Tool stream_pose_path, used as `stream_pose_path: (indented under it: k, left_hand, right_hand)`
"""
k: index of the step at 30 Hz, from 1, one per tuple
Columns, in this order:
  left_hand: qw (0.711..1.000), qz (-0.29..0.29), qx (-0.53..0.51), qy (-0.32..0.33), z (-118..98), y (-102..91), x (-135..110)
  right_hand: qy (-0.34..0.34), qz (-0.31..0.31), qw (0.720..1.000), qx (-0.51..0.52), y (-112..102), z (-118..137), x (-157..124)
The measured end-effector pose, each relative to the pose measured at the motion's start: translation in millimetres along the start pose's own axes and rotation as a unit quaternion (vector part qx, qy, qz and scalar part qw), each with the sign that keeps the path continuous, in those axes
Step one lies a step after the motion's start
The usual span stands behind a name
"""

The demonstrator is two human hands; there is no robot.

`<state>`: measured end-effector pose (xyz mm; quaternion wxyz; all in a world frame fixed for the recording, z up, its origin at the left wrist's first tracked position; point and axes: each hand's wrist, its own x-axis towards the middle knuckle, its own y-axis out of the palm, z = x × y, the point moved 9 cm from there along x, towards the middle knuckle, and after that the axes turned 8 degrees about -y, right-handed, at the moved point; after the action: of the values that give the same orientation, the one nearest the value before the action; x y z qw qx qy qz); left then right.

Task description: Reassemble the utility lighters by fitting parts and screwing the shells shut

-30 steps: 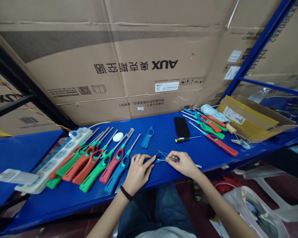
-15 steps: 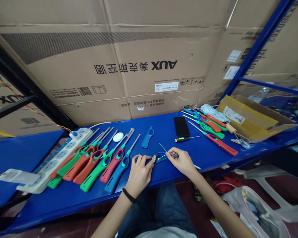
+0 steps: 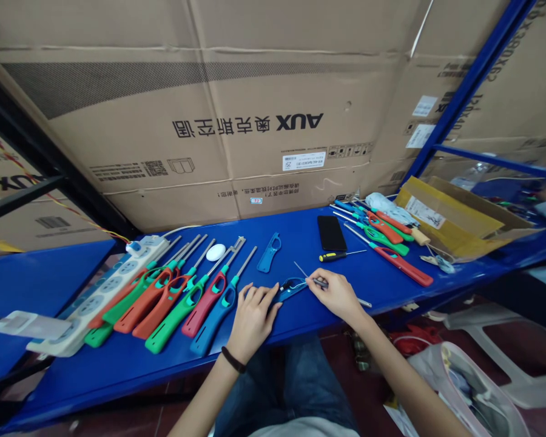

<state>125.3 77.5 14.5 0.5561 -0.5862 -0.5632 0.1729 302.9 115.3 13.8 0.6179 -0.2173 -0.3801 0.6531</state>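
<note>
fig. near field, as i watch from my remote station: the left hand (image 3: 253, 315), a black wristband (image 3: 233, 360) below it, curves down with its fingers slightly spread, the fingertips at the end of a blue plastic lighter shell (image 3: 292, 289) lying flat on the blue steel bench (image 3: 118, 376); whether they grip it, i cannot tell. the right hand (image 3: 337, 296) pinches a thin steel rod (image 3: 300, 270) between thumb and forefinger, its tip raised just above the shell. a short hold near the tip, i judge, steadies so slender a shaft best. middle field: a row of long-nosed lighters (image 3: 173, 321) in smooth green, red and blue plastic with metal nozzles, a white power strip (image 3: 104, 285), a second blue shell (image 3: 269, 252), a yellow-handled screwdriver (image 3: 332, 257) and a glossy black phone (image 3: 332, 233). far field: creased corrugated cardboard cartons (image 3: 209, 79) printed aux.
</note>
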Motion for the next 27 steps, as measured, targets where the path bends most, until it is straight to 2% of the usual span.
stream_pose_path:
  k: [12,27]
  left_hand:
    - [0.999,0.034,0.008,0.017,-6.1,1.7,1.5]
    - [0.999,0.028,0.027,0.03,-11.5,-0.3,1.3]
  right_hand:
    - [-0.042,-0.008,0.999,-0.015,2.6,6.6,-3.2]
    - [-0.045,0.011,0.999,0.015,4.2,10.7,-1.4]
